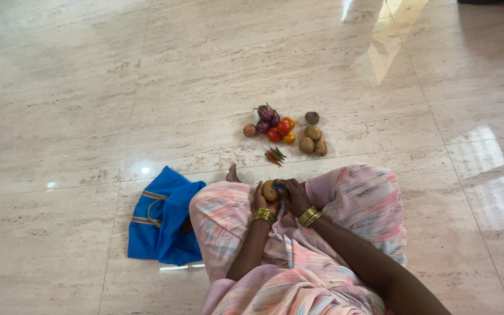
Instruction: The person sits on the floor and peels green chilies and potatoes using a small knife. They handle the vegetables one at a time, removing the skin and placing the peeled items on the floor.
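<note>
1. Potato (269, 190) held over the lap, cupped in the left hand (262, 198), fingers closed round it.
2. Right hand (294, 197) touching the potato's right side, closed on a small blue tool, kind unclear.
3. Potato's long axis roughly upright; both hands equally near.
4. Ahead on the floor (59, 87): more potatoes (312, 140), tomatoes (282, 132), red chillies (273, 156).
5. Blue cloth bag (161, 217) lying left of the knee.

Bright daylight from the upper right glares off the polished floor (380, 58); the picture is sharp with soft shadows.
</note>
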